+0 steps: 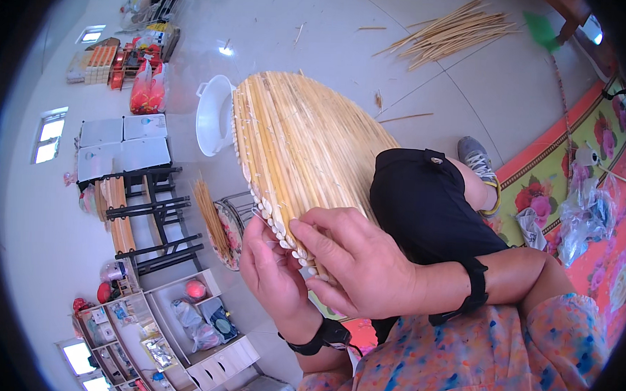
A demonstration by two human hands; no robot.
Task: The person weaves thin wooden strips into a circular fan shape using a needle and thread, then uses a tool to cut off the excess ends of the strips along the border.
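Note:
A round-edged mat of pale yellow stalks (294, 139) leans over my lap, its stalks laid side by side and stitched. Pale cut stalk ends line its left edge. My right hand (366, 264) is closed over the near end, thumb and fingers gripping the stalks. Against the left edge, my left hand (271, 277) has its fingers bent and pinched close to the cut ends. Thin pale thread shows by these fingers. Whatever sits between the left fingertips is too small to make out.
Loose stalks (460, 34) lie on the tiled floor, with another bundle (211, 219) on a round stool (229, 227). A white basin (213, 114) stands beyond the mat. Shelves (139, 335) and folded tables (151, 216) are at left; a floral mat (536, 198) and plastic bag (586, 218) at right.

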